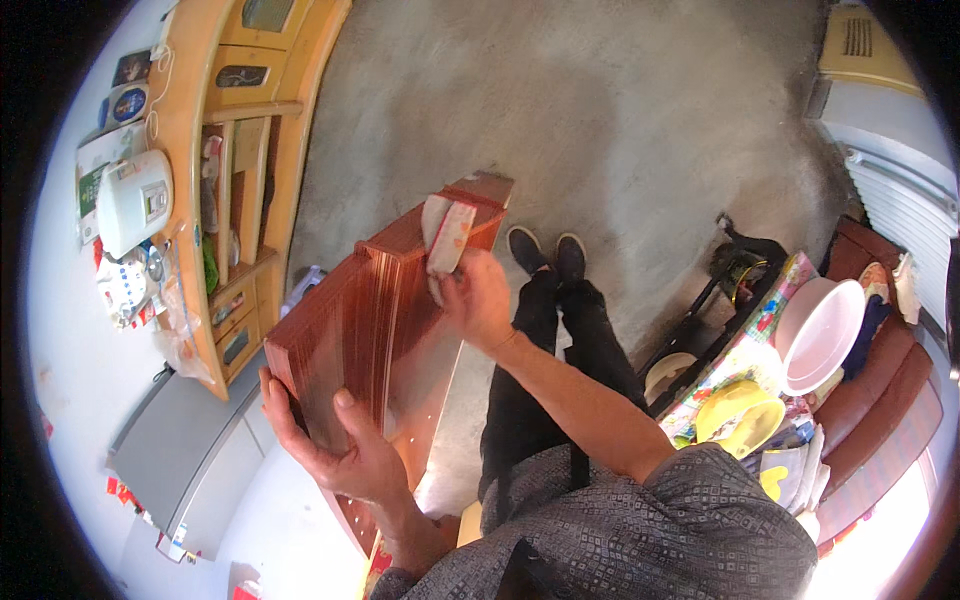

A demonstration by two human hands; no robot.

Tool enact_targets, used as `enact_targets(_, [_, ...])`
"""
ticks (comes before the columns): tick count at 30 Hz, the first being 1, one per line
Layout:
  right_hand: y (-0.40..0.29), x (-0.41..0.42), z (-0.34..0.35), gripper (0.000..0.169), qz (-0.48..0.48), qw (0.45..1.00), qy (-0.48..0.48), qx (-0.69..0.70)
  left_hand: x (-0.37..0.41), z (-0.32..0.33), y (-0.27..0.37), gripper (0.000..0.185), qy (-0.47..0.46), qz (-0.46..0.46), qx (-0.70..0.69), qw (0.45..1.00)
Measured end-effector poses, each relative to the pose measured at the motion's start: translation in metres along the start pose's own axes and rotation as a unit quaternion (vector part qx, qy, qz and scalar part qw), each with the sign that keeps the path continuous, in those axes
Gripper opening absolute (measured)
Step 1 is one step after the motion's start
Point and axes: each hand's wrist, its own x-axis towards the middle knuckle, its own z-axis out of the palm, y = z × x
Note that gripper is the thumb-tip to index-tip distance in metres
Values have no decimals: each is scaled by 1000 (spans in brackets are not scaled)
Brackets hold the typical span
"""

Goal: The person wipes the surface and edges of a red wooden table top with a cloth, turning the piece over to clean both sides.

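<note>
A tall, reddish-brown piece of wooden furniture (322, 330), with moulded edges, stands before me at the left of centre. Around its near upper corner curls my left hand (337, 442), thumb on one face and fingers on the other. Farther along the same piece, my right hand (476, 300) is closed on a folded cloth (452, 236), pale with a red edge, which lies against the moulding. The fingertips of my right hand are partly hidden by the cloth and blurred.
A light wooden cabinet (217, 112) with a white plastic container (135, 202) stands at left, a grey-topped appliance (187, 442) below it. At right, a table bears a pink basin (819, 336) and a yellow basin (739, 418), beside a brown sofa (874, 390).
</note>
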Motion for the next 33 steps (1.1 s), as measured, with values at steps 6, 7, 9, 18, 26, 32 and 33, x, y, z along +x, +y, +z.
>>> enact_targets(6, [82, -4, 0, 19, 213, 975, 46, 37, -8, 9, 3, 70, 19, 58, 49, 997])
enact_targets(7, [77, -4, -1, 19, 222, 973, 33, 45, -9, 10, 3, 70, 22, 71, 59, 995])
enact_targets(9, [52, -9, -3, 20, 212, 975, -7, 63, -9, 10, -1, 70, 25, 85, 74, 993])
enact_targets(18, [-24, -28, 10, 22, -16, 998, 34, 58, -2, 5, -8, 67, 7, 87, 74, 993])
enact_targets(26, [225, 30, 21, 23, 345, 934, 74, -51, -14, 11, 4, 74, -25, 100, 5, 995])
enact_targets(32, [144, -10, 29, 30, 198, 952, 127, 195, -12, 0, -10, 77, -29, 151, 13, 988])
enact_targets(33, [115, -16, 31, 31, 145, 947, 125, 259, -11, -3, -11, 77, -30, 155, 5, 987])
